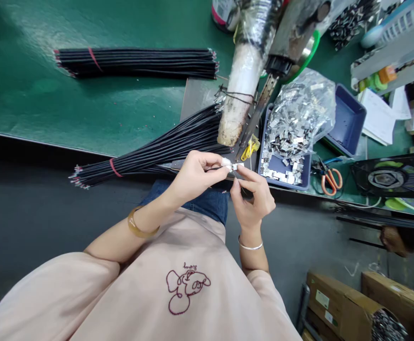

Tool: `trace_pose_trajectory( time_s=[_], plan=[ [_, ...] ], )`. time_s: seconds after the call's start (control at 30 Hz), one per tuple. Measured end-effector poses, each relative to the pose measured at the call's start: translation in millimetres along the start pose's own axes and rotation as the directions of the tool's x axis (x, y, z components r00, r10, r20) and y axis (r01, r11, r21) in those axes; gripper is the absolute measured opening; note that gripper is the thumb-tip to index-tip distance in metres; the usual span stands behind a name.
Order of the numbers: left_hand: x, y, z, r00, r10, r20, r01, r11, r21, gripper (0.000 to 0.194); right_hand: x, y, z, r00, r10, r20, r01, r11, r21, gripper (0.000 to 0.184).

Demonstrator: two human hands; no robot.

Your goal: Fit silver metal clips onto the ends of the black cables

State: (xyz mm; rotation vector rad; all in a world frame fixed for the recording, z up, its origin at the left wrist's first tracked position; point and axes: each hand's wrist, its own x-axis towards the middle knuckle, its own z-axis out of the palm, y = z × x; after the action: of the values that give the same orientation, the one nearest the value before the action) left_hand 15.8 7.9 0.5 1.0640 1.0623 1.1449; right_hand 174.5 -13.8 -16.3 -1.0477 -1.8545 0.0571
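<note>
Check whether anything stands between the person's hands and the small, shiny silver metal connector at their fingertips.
Nothing visible does: the left hand and right hand are both right at the small, shiny silver metal connector. The long, grey metal soldering iron and the white, plastic-wrapped tube lie beyond the hands, not between.

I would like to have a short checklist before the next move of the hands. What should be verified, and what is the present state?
1. Left hand pinches a black cable: ok.
2. Right hand has a fingertip at the small metal piece: ok.
3. Metal piece seated on the cable: cannot tell, too small.
4. Soldering iron clear of fingers: cannot tell; its tip appears close.
5. More pieces in the blue tray: ok, many.
6. Nearer cable bundle tied: ok, red band around it.
</note>
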Motion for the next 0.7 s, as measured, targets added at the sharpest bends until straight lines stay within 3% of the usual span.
trace_pose_trajectory(
  time_s=[0.23,0.7],
  plan=[
    [2.9,-0.5,5.9,0.997,0.016,-0.069,-0.016,1.000,0.002,0.009,4.3,3.5,3.0,0.996,0.086,0.021,-0.086,0.996,0.024,0.010],
    [0.5,1.5,8.8,0.993,0.078,-0.093,-0.073,0.996,0.057,0.007,14.0,-1.4,2.4,0.993,0.116,0.022,-0.117,0.992,0.038,0.011]
  ],
)
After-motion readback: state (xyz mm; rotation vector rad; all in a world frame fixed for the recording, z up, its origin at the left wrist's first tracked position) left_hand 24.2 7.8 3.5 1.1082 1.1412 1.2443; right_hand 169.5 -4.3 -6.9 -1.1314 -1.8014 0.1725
